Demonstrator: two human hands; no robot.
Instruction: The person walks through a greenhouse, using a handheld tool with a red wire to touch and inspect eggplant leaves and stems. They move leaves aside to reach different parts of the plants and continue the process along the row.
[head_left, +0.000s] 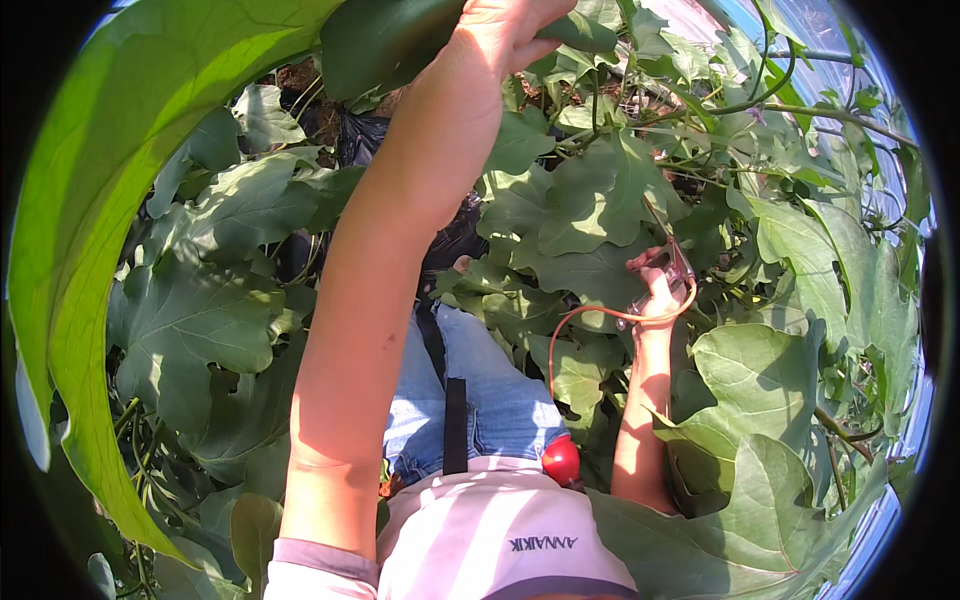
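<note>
My left arm reaches up across the middle of the view. My left hand (517, 37) is cut off by the top edge, beside a dark green leaf (390, 45); its fingertips are out of sight. My right hand (660, 296) grips a small translucent hand sprayer (677, 264) among the leaves. From the sprayer a thin rod (657, 216) points up and left towards a broad lobed leaf (592, 199). An orange tube (585, 310) loops from the sprayer's handle down towards my waist. There, a red rounded object (562, 460) sits against my jeans, partly covered by my shirt.
Dense plants with lobed leaves, apparently eggplants, surround me. A large leaf (82, 247) hangs very near the camera at left. Stems (795, 111) with a small purple flower (756, 114) cross the upper right. Black plastic film (360, 137) shows on the ground; bluish sheeting (817, 26) lines the right.
</note>
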